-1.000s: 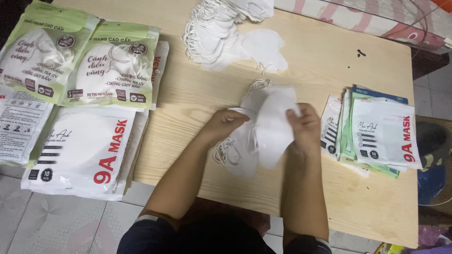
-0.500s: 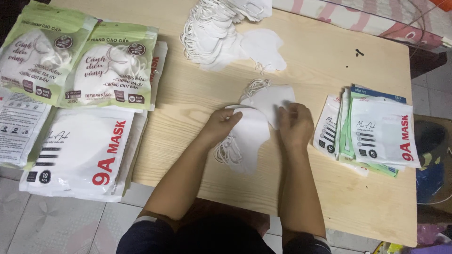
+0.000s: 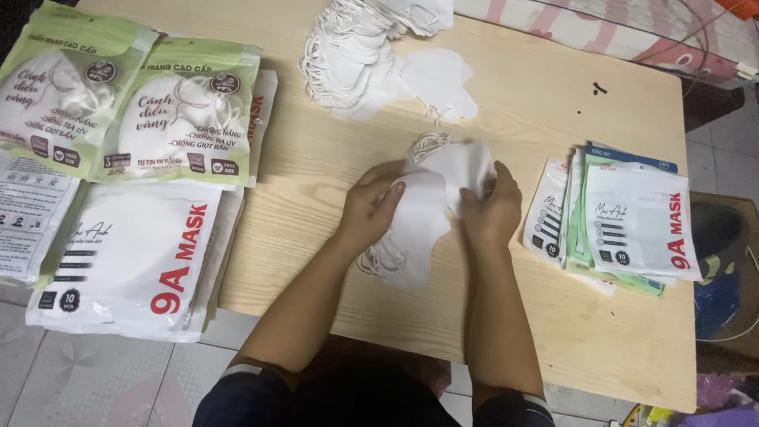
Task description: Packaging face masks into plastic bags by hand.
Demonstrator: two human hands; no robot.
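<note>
Masks (image 3: 423, 217) mid-table, both hands (image 3: 371, 209) (image 3: 490, 209) w/ fingers gripping the stack, prob squaring it up; next needs firm, even pinch.

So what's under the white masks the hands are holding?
Under the stack of white masks lies the bare wooden table; ear loops spill out at its lower edge. The left hand and right hand cover the sides, so anything beneath there is hidden.
</note>
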